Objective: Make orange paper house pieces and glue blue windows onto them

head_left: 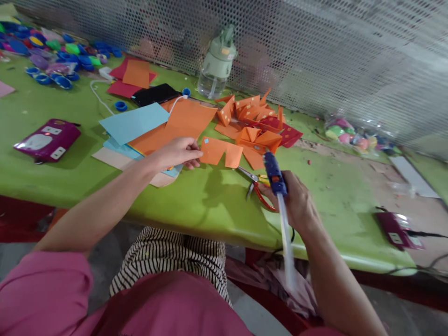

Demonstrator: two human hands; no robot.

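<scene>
My left hand (185,152) pinches the left edge of a cut piece of orange paper (213,150), which has a notch in its lower side and a small light-blue square near its top left corner. In my right hand (294,196) is a blue hot glue gun (275,171), its nozzle pointing away from me and a long clear glue stick (287,247) trailing out the back. Red-handled pliers (265,199) and a pair of scissors (248,173) lie beside and partly behind that hand. Folded orange paper shapes (257,109) are heaped just beyond the cut piece.
Orange sheets (191,119) and light-blue sheets (136,123) lie left, near a black phone (156,94). A water bottle (217,65) stands against the perforated metal screen (315,56). Purple power sockets (49,140) sit at left and right. Colourful small pieces (63,60) fill the far left.
</scene>
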